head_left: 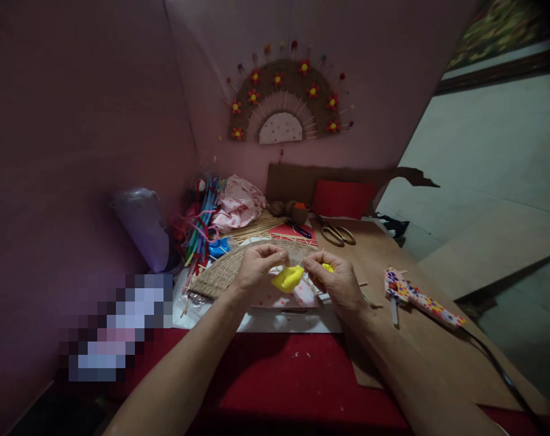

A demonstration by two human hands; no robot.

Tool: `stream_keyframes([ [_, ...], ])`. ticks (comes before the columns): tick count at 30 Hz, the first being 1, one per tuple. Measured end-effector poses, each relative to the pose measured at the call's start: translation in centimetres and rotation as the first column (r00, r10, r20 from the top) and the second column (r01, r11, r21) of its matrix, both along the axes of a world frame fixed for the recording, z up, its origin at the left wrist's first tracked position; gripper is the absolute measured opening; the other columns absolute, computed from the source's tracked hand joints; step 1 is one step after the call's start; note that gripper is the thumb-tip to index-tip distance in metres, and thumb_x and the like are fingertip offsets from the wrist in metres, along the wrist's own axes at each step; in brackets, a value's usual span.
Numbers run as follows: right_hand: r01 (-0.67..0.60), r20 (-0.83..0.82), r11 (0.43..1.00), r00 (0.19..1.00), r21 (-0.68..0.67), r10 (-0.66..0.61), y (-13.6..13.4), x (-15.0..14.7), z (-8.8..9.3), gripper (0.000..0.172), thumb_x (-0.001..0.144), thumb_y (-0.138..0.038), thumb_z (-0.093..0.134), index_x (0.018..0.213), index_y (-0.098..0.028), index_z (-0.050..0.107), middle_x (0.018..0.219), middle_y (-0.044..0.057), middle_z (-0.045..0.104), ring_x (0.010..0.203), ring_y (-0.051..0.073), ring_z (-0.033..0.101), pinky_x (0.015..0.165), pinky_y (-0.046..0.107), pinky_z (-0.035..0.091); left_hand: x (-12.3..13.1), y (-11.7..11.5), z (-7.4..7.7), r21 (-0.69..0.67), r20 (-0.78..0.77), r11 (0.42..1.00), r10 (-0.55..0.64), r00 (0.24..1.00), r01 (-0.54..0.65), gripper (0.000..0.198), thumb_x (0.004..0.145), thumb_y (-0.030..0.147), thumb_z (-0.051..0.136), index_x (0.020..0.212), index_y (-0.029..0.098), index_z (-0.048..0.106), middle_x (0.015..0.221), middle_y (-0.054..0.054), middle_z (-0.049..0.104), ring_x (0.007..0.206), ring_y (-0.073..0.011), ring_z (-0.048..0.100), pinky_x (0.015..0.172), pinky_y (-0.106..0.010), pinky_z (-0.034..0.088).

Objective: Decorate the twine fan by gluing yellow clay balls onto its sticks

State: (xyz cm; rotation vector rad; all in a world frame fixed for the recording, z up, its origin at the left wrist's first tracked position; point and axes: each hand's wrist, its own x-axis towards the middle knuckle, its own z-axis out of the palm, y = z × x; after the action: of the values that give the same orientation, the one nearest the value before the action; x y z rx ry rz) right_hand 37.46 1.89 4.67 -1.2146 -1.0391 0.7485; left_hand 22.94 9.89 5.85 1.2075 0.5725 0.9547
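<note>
Both my hands meet over a half-round woven fan piece (220, 272) lying on the table. My left hand (256, 266) pinches the top of a small clear packet holding a yellow lump (287, 278). My right hand (336, 281) is closed on the packet's other side, with a bit of yellow showing between its fingers. The packet hangs between the two hands just above a white sheet (284, 318).
A finished fan decoration with red flowers (284, 100) hangs on the pink wall. Coloured pipe cleaners (202, 227), pink cloth (241, 203), scissors (338, 234), a red sheet (342, 198) and a flower-patterned glue gun (415, 297) with its cord lie around. A white bag (143, 224) stands left.
</note>
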Motion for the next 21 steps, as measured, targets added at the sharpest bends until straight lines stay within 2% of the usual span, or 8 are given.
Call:
stream_keyframes([
  [6, 0.018, -0.067, 1.000, 0.998, 0.002, -0.018, 0.13, -0.26, 0.26, 0.029, 0.067, -0.042, 0.071, 0.064, -0.016, 0.058, 0.047, -0.006, 0.044, 0.041, 0.007, 0.033, 0.038, 0.019, 0.022, 0.57, -0.39, -0.41, -0.114, 0.088, 0.993, -0.021, 0.996, 0.031, 0.027, 0.057, 0.030, 0.081, 0.064, 0.012, 0.062, 0.060, 0.000, 0.062, 0.051, -0.0092, 0.054, 0.052, -0.023, 0.046],
  [9, 0.016, -0.098, 1.000, 0.995, -0.011, -0.017, 0.30, -0.12, 0.45, 0.032, 0.065, -0.045, 0.071, 0.064, -0.016, 0.059, 0.045, -0.006, 0.045, 0.039, 0.006, 0.032, 0.037, 0.019, 0.021, 0.64, -0.46, -0.50, -0.133, 0.116, 0.984, -0.105, 0.988, 0.121, 0.030, 0.064, 0.036, 0.078, 0.075, 0.013, 0.063, 0.069, -0.003, 0.065, 0.056, -0.0114, 0.059, 0.055, -0.025, 0.049],
  [12, 0.011, -0.105, 1.000, 0.994, -0.009, -0.012, 0.49, 0.02, 0.30, 0.033, 0.066, -0.047, 0.071, 0.064, -0.016, 0.059, 0.044, -0.006, 0.044, 0.038, 0.006, 0.031, 0.036, 0.019, 0.020, 0.64, -0.72, -0.36, -0.151, 0.045, 0.968, -0.197, 0.979, 0.202, 0.031, 0.063, 0.035, 0.078, 0.077, 0.012, 0.062, 0.070, -0.006, 0.067, 0.056, -0.0143, 0.062, 0.052, -0.025, 0.050],
  [16, 0.040, -0.108, 0.999, 0.993, -0.021, -0.042, 0.78, 0.09, -0.33, 0.037, 0.066, -0.050, 0.071, 0.063, -0.016, 0.058, 0.048, -0.005, 0.048, 0.039, 0.006, 0.034, 0.036, 0.018, 0.022, 0.85, -1.07, -0.15, -0.191, -0.050, 0.975, -0.122, 0.991, 0.110, 0.033, 0.055, 0.034, 0.082, 0.066, 0.011, 0.060, 0.057, -0.005, 0.064, 0.046, -0.0146, 0.058, 0.043, -0.025, 0.047],
  [21, 0.087, -0.225, 0.994, 0.969, -0.067, -0.100, 0.90, 0.23, -0.41, 0.048, 0.062, -0.061, 0.070, 0.069, -0.016, 0.057, 0.049, -0.005, 0.050, 0.034, 0.004, 0.034, 0.031, 0.016, 0.019, 0.75, -0.50, -0.18, -0.187, -0.063, 0.982, 0.017, 0.998, -0.029, 0.033, 0.051, 0.032, 0.082, 0.065, 0.011, 0.061, 0.057, -0.005, 0.064, 0.046, -0.0139, 0.057, 0.042, -0.024, 0.046],
])
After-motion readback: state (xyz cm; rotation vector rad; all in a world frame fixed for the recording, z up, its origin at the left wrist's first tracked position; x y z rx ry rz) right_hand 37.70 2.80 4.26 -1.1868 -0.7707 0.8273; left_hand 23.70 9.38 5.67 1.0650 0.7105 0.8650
